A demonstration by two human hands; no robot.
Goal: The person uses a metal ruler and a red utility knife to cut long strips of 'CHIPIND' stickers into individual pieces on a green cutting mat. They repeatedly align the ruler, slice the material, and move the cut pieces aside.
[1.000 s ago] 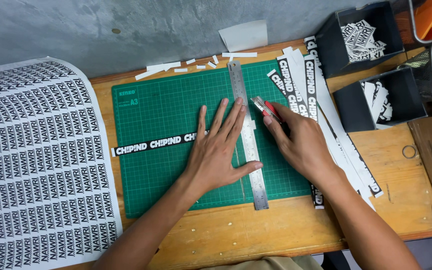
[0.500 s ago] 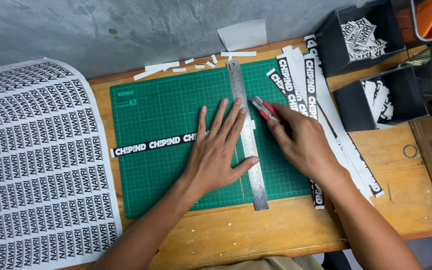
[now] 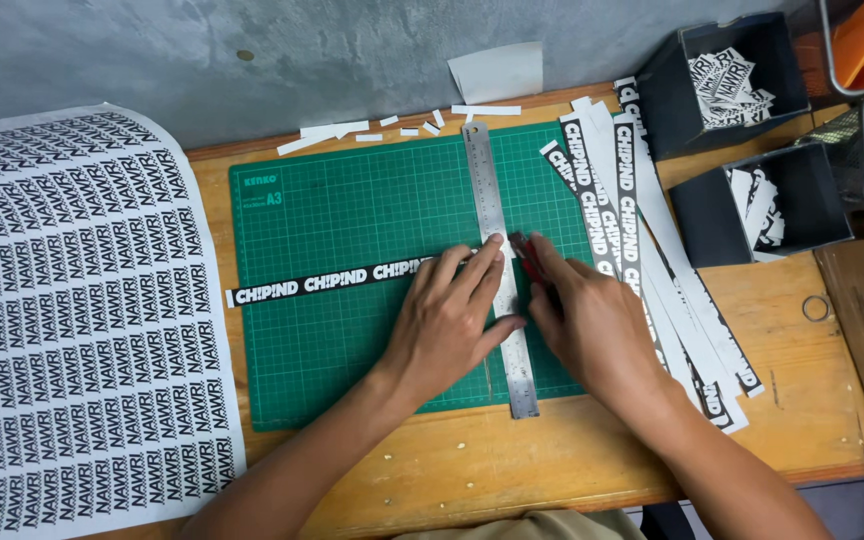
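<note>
Left hand [image 3: 449,320] lies flat with fingers spread, pressing a ruler [image 3: 497,262] onto a strip [image 3: 342,279] mid-mat [image 3: 352,210]; right hand [image 3: 592,325] grips a red knife [image 3: 526,254] at the ruler's right edge.

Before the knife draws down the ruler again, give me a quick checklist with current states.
1. Left hand flat on the steel ruler: ok.
2. Ruler lies across the printed strip: ok.
3. Strip and ruler sit on the green cutting mat: ok.
4. Right hand holds the red knife against the ruler's right edge: ok.
5. Left fingertips away from the cutting edge: cannot tell.
6. Blade extended: cannot tell.
</note>
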